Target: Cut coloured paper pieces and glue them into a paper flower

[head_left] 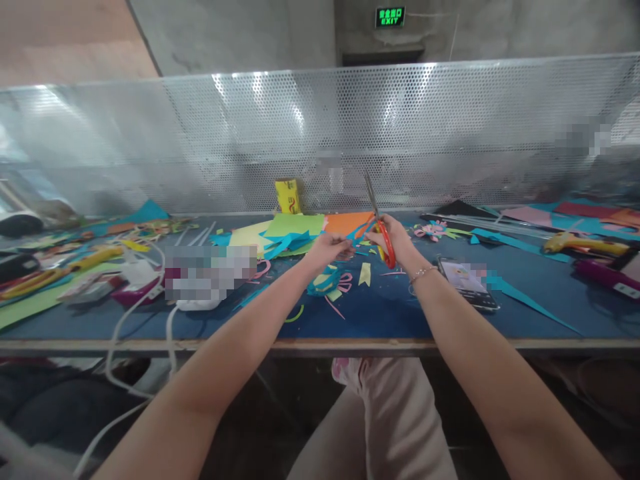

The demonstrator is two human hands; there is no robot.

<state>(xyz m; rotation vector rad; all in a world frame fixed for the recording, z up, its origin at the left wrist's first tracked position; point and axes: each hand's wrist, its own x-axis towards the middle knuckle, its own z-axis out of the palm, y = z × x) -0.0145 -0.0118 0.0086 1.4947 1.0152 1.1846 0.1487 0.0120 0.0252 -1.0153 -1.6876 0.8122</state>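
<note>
My right hand is closed round the red handles of a pair of scissors, whose blades point up and away from me. My left hand pinches a strip of blue paper that runs to the scissor blades. Both hands hover over the blue table top. Under them lie small paper scraps in blue, yellow and pink.
Green, orange and yellow paper sheets lie just behind the hands. A phone sits right of my right wrist. A yellow glue gun lies far right. White cables and cutters lie at left. A perforated metal screen backs the table.
</note>
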